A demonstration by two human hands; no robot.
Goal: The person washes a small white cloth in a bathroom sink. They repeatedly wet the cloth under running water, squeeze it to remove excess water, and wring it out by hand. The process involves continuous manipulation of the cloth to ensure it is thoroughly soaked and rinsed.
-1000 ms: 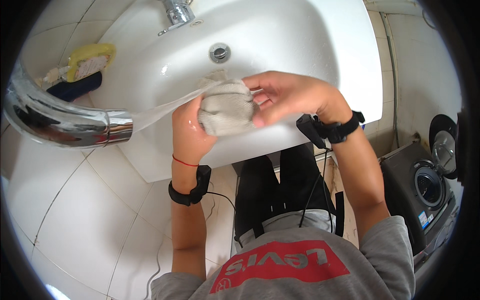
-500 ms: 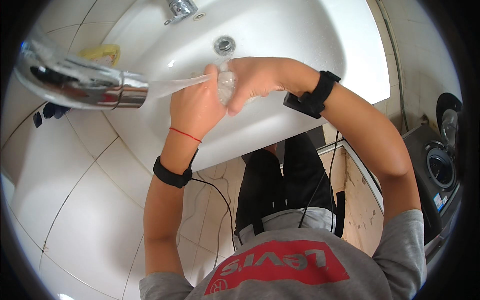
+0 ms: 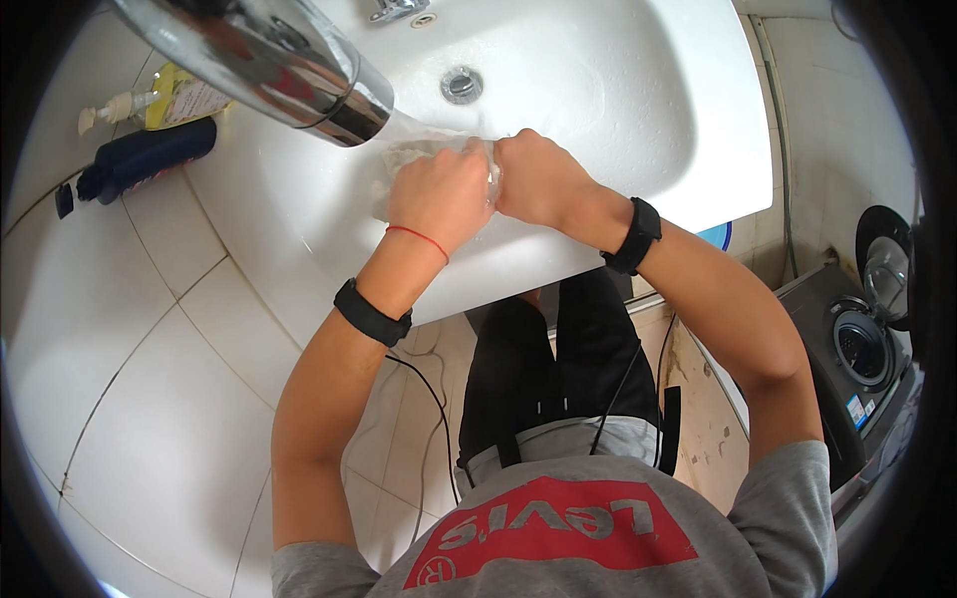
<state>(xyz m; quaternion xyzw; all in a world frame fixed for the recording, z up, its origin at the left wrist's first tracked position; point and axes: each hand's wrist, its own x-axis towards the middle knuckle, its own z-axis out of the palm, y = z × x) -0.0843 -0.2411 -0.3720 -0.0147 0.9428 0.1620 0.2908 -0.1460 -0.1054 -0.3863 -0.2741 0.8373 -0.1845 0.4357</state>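
Note:
Both my fists meet over the near part of the white washbasin (image 3: pixel 618 110). A wet, whitish, partly see-through crumpled cloth (image 3: pixel 401 155) is bunched between them. My left hand (image 3: pixel 439 194) is closed around it, and some of it sticks out past the knuckles on the far left side. My right hand (image 3: pixel 543 179) is closed too, pressed against the left, with a bit of the cloth showing in the gap. Water runs from the chrome faucet (image 3: pixel 349 105) onto the cloth and the left knuckles. The fingertips of both hands are hidden.
Left of the basin, a dark blue bottle (image 3: pixel 155 159) lies beside a yellow pump bottle (image 3: pixel 187 102) on white tiles. The drain (image 3: pixel 462 86) is beyond my hands. A dark grey washing machine (image 3: pixel 847 349) stands at the right. Cables hang from my wrist straps.
My hands have turned into fists pressed together, and the cloth now spreads out left of my left hand. The faucet appears farther right as the view has shifted, and both bottles show more.

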